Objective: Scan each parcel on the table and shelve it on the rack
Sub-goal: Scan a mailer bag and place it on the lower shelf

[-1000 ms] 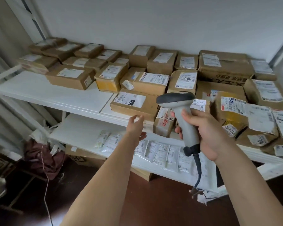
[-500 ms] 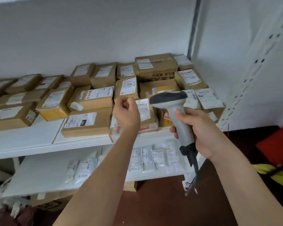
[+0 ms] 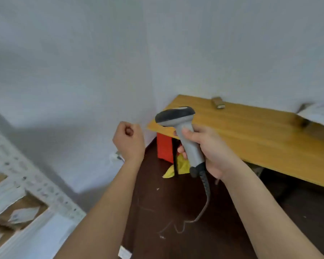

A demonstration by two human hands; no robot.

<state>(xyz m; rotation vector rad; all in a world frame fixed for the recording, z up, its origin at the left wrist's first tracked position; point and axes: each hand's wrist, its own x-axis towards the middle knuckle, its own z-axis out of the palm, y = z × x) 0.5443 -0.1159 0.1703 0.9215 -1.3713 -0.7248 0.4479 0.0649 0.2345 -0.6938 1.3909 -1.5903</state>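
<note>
Head view, where's a parcel?
— One parcel (image 3: 320, 114) lies blurred at the table's (image 3: 260, 135) far right end.
— Hands?
— Right hand (image 3: 209, 149) wraps the scanner (image 3: 183, 131) upright; left hand (image 3: 129, 142) is a loose empty fist, rack (image 3: 45, 187) lower left.

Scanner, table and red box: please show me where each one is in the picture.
scanner (image 3: 190, 146), head view, on its grey handle.
table (image 3: 260, 135), head view, on the bare wooden top.
red box (image 3: 164, 147), head view, on its front face under the table.
</note>
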